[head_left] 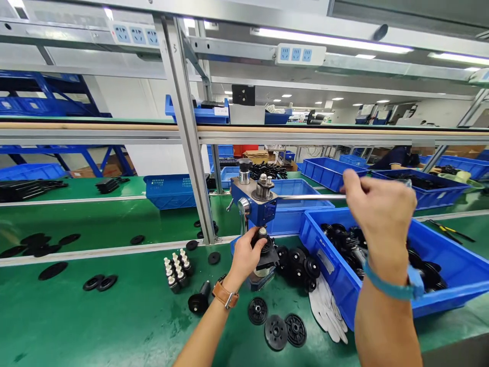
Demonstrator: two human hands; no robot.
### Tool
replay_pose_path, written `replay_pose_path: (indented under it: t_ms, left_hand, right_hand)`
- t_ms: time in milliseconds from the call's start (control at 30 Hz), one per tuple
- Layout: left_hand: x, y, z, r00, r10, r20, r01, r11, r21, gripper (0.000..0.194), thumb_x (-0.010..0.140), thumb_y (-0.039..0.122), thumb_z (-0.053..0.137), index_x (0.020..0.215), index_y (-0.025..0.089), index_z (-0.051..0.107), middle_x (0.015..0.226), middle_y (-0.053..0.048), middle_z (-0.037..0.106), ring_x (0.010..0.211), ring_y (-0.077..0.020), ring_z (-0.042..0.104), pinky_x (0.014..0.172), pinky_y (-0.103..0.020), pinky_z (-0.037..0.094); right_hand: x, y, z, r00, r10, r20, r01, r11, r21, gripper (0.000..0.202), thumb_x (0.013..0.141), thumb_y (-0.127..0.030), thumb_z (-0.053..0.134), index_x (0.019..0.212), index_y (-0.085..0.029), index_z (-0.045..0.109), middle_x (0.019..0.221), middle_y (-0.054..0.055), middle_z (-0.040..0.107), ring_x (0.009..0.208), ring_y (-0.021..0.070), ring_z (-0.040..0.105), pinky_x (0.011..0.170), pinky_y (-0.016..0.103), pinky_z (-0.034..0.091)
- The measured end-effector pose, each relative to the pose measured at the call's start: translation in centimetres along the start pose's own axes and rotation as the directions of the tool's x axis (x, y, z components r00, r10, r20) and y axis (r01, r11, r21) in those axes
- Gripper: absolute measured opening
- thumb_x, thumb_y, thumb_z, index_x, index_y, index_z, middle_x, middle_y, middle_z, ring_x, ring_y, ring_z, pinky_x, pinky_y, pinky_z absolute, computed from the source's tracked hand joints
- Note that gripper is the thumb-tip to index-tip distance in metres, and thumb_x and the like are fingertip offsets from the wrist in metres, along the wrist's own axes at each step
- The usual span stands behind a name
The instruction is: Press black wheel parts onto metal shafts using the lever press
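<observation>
Head view: left hand (246, 253) pinches white-tipped black plastic part (263, 234); likely light, stiff; grip sides. Right hand (378, 209) fisted round silver metal lever (311, 197).

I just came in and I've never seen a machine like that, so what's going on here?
A person is working at a blue machine on a green bench. The left hand holds a black piece with a pale top at the machine, while the right hand grips its long metal lever. Three black discs lie nearer the person, white-tipped parts stand together to the left, and a blue bin of black parts sits to the right.
</observation>
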State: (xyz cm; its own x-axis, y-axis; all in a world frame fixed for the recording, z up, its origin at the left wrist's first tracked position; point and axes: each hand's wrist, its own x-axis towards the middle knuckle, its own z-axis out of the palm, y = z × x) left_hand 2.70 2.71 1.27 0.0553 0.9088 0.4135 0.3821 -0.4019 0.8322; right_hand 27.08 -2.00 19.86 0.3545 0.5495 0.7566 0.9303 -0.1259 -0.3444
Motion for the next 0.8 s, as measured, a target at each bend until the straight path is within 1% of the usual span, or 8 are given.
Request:
replay_pose_path:
  t_ms: [100, 167, 233, 333, 400, 533, 700, 800]
  left_hand:
    - [0.1, 0.0, -0.1, 1.000, 0.012, -0.003, -0.012, 0.999, 0.033, 0.032, 0.092, 0.030, 0.061, 0.120, 0.017, 0.070, 0.119, -0.013, 0.078, 0.110, -0.0306, 0.072, 0.097, -0.043, 0.054]
    - [0.0, -0.2, -0.1, 1.000, 0.018, -0.010, -0.018, 0.999, 0.039, 0.031, 0.092, 0.031, 0.061, 0.119, 0.018, 0.070, 0.119, -0.013, 0.078, 0.111, -0.0306, 0.071, 0.098, -0.043, 0.053]
    - [0.0, -0.5, 0.1, 1.000, 0.013, -0.028, -0.012, 0.999, 0.038, 0.033, 0.092, 0.032, 0.062, 0.120, 0.018, 0.070, 0.121, -0.013, 0.078, 0.111, -0.0304, 0.072, 0.098, -0.043, 0.053]
    - [-0.1, -0.8, 0.3, 0.999, 0.008, -0.044, -0.006, 1.000, 0.030, 0.034, 0.092, 0.032, 0.063, 0.121, 0.017, 0.071, 0.122, -0.014, 0.077, 0.112, -0.0304, 0.072, 0.098, -0.043, 0.053]
    - [-0.1, -1.0, 0.4, 0.999, 0.012, -0.052, -0.011, 1.000, 0.029, 0.034, 0.091, 0.033, 0.063, 0.120, 0.017, 0.071, 0.121, -0.013, 0.078, 0.111, -0.0301, 0.072, 0.098, -0.043, 0.054]
    - [-0.1, -1.2, 0.4, 0.998, 0.010, -0.067, -0.008, 1.000, 0.030, 0.035, 0.090, 0.035, 0.064, 0.119, 0.017, 0.072, 0.118, -0.013, 0.079, 0.108, -0.0294, 0.073, 0.095, -0.042, 0.055]
    - [-0.2, -1.4, 0.5, 0.998, -0.002, -0.056, 0.003, 1.000, 0.009, 0.037, 0.090, 0.039, 0.064, 0.119, 0.016, 0.071, 0.117, -0.012, 0.079, 0.107, -0.0282, 0.073, 0.094, -0.039, 0.054]
    - [-0.2, -1.3, 0.6, 0.997, -0.017, -0.074, 0.018, 1.000, 0.013, 0.038, 0.089, 0.039, 0.064, 0.118, 0.016, 0.071, 0.116, -0.013, 0.079, 0.107, -0.0293, 0.073, 0.095, -0.041, 0.054]
  right_hand:
    - [-4.1, 3.0, 0.8, 0.989, 0.050, 0.138, -0.043, 0.998, -0.055, 0.062, 0.097, -0.059, 0.050, 0.052, -0.019, 0.064, 0.048, 0.003, 0.045, 0.050, 0.0141, 0.030, 0.059, 0.033, 0.021]
    - [-5.6, 4.2, 1.6, 0.980, 0.013, 0.198, -0.006, 0.999, -0.036, 0.064, 0.098, -0.060, 0.049, 0.049, -0.019, 0.059, 0.048, 0.003, 0.046, 0.050, 0.0130, 0.029, 0.059, 0.032, 0.021]
    - [-6.3, 4.6, 2.3, 0.990, -0.005, 0.141, 0.008, 1.000, -0.016, 0.064, 0.099, -0.059, 0.048, 0.049, -0.019, 0.056, 0.049, 0.002, 0.046, 0.050, 0.0124, 0.030, 0.058, 0.031, 0.021]
    - [-6.7, 4.4, 3.0, 1.000, -0.015, -0.021, 0.015, 1.000, 0.003, 0.062, 0.099, -0.053, 0.048, 0.048, -0.018, 0.050, 0.048, 0.001, 0.043, 0.050, 0.0108, 0.027, 0.057, 0.030, 0.021]
    - [-6.8, 4.3, 3.3, 0.995, -0.030, -0.094, 0.031, 0.999, 0.010, 0.061, 0.099, -0.049, 0.050, 0.046, -0.018, 0.043, 0.047, -0.001, 0.039, 0.049, 0.0095, 0.025, 0.056, 0.030, 0.020]
    - [-7.1, 4.4, 3.8, 0.986, -0.068, -0.155, 0.069, 0.998, 0.002, 0.061, 0.100, -0.043, 0.052, 0.047, -0.019, 0.035, 0.047, -0.003, 0.034, 0.049, 0.0081, 0.022, 0.055, 0.030, 0.018]
    - [-7.5, 4.8, 4.8, 0.954, -0.101, -0.283, 0.117, 0.992, 0.039, 0.062, 0.099, -0.034, 0.052, 0.046, -0.020, 0.025, 0.046, -0.005, 0.028, 0.046, 0.0064, 0.023, 0.051, 0.028, 0.018]
    - [-7.4, 4.9, 5.1, 0.952, -0.129, -0.279, 0.145, 0.989, 0.037, 0.062, 0.098, -0.034, 0.054, 0.046, -0.021, 0.023, 0.045, -0.005, 0.027, 0.046, 0.0062, 0.021, 0.051, 0.029, 0.019]
